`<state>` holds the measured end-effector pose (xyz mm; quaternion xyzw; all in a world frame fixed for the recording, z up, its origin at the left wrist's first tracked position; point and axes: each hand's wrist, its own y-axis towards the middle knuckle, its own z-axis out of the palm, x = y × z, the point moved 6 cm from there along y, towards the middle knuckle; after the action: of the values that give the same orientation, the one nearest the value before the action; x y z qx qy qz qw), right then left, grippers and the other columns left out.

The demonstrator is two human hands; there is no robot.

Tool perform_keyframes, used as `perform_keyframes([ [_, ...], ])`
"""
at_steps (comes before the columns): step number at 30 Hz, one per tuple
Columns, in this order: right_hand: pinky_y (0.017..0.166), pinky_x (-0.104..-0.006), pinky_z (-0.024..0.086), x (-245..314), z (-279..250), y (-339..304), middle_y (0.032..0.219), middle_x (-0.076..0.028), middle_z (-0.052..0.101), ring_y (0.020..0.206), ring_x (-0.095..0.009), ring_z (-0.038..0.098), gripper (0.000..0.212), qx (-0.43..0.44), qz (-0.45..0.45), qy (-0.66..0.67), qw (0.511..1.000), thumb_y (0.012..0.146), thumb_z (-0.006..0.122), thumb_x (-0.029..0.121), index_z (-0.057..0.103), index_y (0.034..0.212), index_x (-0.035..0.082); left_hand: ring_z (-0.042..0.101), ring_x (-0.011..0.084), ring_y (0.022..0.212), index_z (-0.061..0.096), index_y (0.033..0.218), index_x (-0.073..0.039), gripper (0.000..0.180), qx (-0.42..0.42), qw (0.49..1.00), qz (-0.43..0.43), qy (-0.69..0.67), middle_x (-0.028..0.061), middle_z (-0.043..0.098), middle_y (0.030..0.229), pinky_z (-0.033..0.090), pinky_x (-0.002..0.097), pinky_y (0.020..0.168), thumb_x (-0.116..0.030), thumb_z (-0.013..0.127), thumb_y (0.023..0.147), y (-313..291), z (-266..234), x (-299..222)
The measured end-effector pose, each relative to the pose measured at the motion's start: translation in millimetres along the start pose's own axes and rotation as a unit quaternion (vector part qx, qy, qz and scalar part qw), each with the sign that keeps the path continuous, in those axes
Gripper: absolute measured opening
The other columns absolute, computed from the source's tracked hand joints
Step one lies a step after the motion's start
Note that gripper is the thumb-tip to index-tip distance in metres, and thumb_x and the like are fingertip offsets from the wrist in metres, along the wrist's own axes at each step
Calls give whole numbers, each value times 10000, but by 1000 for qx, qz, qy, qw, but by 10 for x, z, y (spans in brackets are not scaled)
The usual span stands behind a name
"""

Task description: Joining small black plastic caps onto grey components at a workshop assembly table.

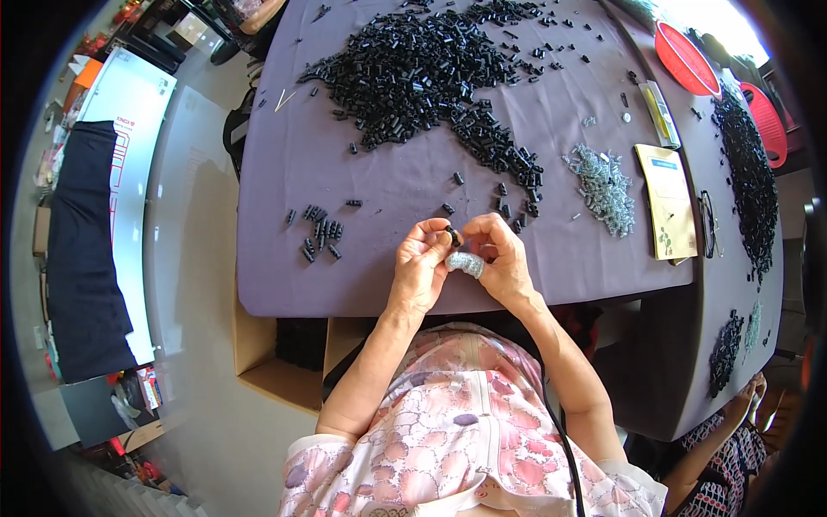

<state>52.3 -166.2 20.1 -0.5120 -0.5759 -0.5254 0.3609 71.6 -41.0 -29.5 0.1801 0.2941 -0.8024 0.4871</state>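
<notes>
Pinching a sm. black piece (454,236) bet. thumb and finger, the L hand (418,269) is over the surface (336,289), near the middle of its near edge. The long axis of this piece seems to run diagonally: one end points to far left, the other toward the near edge and slightly to the right. Fingers cover part of it, so the exact angle is hard to tell. The R hand (506,263) is just beside, w/ fingers curled inward; whether it grips the piece too, I cannot tell. A curved lt. grey bundle (466,264) sits bet. the two hands, against the R fingers; its texture is speckled, and its material is not clear to me.

The surface has a purple-grey cloth cover, matte, w/ soft wrinkles and a rounded near left corner. Toward the far edge lies a big heap (413,73) of black pcs, short, tube-like, w/ a hard and shiny look; its tail extends toward the hands. Closer to the left edge is a sm. group of similar black pcs (323,231), some of them parallel, side by side. Toward the right edge is a loose pile (603,185) of clear, glassy pcs, v. small. Next to it, along the right edge, lies a flat yellow packet (665,207), rectangular, its long axis going approx. from far to near. Just beside it are eyeglasses (709,224) w/ dark frame.
</notes>
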Motion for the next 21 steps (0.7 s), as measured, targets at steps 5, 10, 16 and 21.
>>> perform_keyframes([
  [5, 582, -270, 447, 67, 32, 120, 929, -55, 534, 662, -130, 515, 455, 102, -6, -60, 993, 677, 776, 65, 601, 1096, 45, 628, 175, 814, 487, 1061, -48, 211, 17, 1000, -5, 3, 92, 628, 884, 526, 300, 752, 29, 563, 880, -26, 37, -44],
  [10, 628, -228, 457, -74, 58, 102, 978, -20, 532, 741, -86, 513, 388, 150, 29, 58, 987, 700, 766, 38, 619, 1059, 38, 630, 177, 832, 469, 1028, -53, 205, 44, 999, -20, 19, 103, 635, 898, 518, 285, 742, 15, 583, 872, -23, 55, -20],
  [16, 685, -192, 473, -57, 57, 107, 1010, -4, 525, 793, -58, 511, 367, 138, 44, 89, 985, 709, 760, 15, 623, 1050, 33, 635, 174, 852, 521, 1035, -80, 221, 27, 999, -28, 23, 73, 643, 925, 520, 303, 756, -28, 631, 851, 10, -18, 8],
  [21, 612, -211, 446, -61, 32, 85, 958, 0, 531, 727, -66, 492, 362, 117, 26, 85, 989, 706, 778, 79, 630, 1032, 27, 634, 170, 860, 533, 1039, -73, 234, 45, 998, -34, 26, 71, 645, 919, 514, 285, 776, -18, 641, 839, 23, -37, 9],
])
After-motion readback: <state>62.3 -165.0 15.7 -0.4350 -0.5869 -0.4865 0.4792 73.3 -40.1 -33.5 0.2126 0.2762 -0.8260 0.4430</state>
